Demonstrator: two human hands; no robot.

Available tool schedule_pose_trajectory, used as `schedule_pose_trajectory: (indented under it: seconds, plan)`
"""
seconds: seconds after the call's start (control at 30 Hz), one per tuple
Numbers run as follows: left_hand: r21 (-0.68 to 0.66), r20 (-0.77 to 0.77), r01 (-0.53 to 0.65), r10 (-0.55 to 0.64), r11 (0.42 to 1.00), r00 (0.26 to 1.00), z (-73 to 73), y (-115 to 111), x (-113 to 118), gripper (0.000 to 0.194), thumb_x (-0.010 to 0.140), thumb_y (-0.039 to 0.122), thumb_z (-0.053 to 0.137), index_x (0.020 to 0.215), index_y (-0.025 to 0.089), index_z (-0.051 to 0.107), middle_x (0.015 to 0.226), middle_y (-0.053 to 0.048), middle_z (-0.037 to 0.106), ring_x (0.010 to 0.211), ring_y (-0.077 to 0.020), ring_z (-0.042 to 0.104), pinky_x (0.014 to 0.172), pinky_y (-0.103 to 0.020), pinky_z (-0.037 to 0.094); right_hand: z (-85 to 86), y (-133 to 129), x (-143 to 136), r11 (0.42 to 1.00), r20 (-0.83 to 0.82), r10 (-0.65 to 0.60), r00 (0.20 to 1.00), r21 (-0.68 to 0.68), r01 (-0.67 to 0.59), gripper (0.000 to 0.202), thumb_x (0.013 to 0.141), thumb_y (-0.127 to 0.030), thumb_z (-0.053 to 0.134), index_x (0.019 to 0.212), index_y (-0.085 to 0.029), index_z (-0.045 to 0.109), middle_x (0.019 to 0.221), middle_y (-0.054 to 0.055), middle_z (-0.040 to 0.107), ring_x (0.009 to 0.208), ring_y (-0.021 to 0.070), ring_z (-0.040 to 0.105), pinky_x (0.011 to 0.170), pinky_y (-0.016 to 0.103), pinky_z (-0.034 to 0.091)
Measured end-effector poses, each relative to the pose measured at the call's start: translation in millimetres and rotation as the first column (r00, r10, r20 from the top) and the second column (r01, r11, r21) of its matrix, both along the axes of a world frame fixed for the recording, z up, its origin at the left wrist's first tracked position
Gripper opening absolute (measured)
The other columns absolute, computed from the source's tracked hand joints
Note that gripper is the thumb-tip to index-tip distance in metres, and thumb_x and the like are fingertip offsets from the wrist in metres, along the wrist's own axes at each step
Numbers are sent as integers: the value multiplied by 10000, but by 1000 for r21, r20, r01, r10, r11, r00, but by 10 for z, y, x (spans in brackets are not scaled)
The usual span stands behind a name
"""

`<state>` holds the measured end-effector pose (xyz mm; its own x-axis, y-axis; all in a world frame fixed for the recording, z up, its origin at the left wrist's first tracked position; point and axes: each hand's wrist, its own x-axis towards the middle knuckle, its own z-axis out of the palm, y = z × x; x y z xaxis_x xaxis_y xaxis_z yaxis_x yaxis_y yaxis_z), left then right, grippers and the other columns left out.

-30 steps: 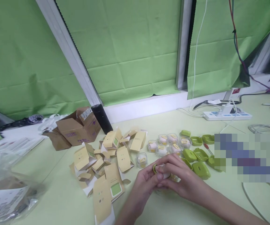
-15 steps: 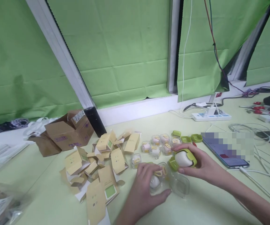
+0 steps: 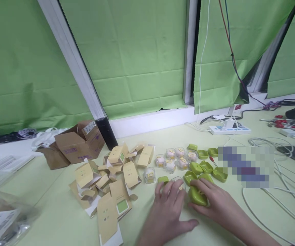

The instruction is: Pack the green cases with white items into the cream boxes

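The right hand [image 3: 217, 202] grips a rounded green case [image 3: 197, 197], thumb on the near side and fingers over the top, low over the pale surface [image 3: 203, 235]. The left hand [image 3: 165, 211], left of that case, is loosely open, its thumb well apart from its bent fingers; the fingertips reach a clear box [image 3: 177, 178], though whether they touch it cannot be told. Beyond the held case and to its right sit open green trays [image 3: 206, 166]; beyond and to its left, clear cubes [image 3: 170, 165] with pale round items inside; farther left, opened card boxes [image 3: 107, 218]. The step in hand looks like one-handed handling of the green case, whose inside is hidden. Any shift of it would seem to call for a steady right grip and care around the close neighbours, with the left hand near enough to help.
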<state>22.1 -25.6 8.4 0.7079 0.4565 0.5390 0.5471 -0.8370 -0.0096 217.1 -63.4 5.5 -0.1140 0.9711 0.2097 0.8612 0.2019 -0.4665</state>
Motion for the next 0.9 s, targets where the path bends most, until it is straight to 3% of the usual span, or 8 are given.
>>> schedule_pose_trajectory:
  seconds: [0.1,0.2,0.3,0.43,0.53,0.7,0.77,0.9]
  plan:
    - [-8,6,-11,11,1000,1000,-54,-49,8,623,722,665,478,1115,186,545,1194,-81,561,1058,-240,457,912,-358,314,36,-28,100,972,-150,210,966,-71,-222,373,715,-226,635,1073,-277,541,1029,12,629,943,206,596,778,294,489]
    - [63,19,0,-1,998,1000,-150,-110,76,705,740,674,440,1204,146,495,1203,-87,567,1066,-232,450,882,-329,321,65,-74,197,939,-285,272,919,-132,-319,427,689,-224,677,1089,-292,544,1070,-6,626,994,193,582,836,258,467]
    - [145,120,-83,66,986,991,-291,-189,211,668,742,651,462,1156,131,524,1201,-93,577,1045,-236,458,840,-336,329,54,-114,247,940,-328,245,912,-151,-306,443,697,-292,696,1114,-285,549,1115,13,618,1051,214,560,890,280,448]
    - [24,241,-170,160,985,957,-467,-266,369,520,641,627,587,901,177,576,1011,-68,633,913,-242,510,751,-343,358,6,-191,233,986,-294,110,950,-91,-142,435,727,-374,664,1125,-257,530,1127,45,608,1066,225,554,894,295,452]
    - [-20,291,-184,182,983,939,-548,-290,432,621,524,699,614,843,170,545,823,-46,616,788,-235,521,681,-347,376,-28,-258,161,999,-190,7,982,-47,-16,356,742,-369,630,1060,-244,531,1027,48,631,948,219,602,799,292,493]
    - [-151,273,-176,212,973,938,-649,-299,472,519,486,578,693,758,184,495,676,-9,540,679,-220,503,641,-366,380,-102,-291,23,1000,10,4,1000,-8,-4,279,677,-384,684,881,-247,553,832,20,625,751,212,621,633,292,512]
    - [-221,271,-162,220,962,937,-716,-289,477,500,510,541,695,791,179,495,693,-13,538,672,-216,503,655,-379,384,-136,-289,-6,1000,37,0,999,10,-1,260,687,-385,678,860,-248,541,823,17,616,734,210,628,606,289,516]
    - [-305,223,-86,159,948,962,-872,-251,480,689,549,583,647,1058,157,463,935,-93,599,747,-261,534,706,-438,386,-180,-281,-27,1000,70,28,997,-1,-28,247,705,-361,663,879,-247,529,841,25,610,663,194,646,537,269,523]
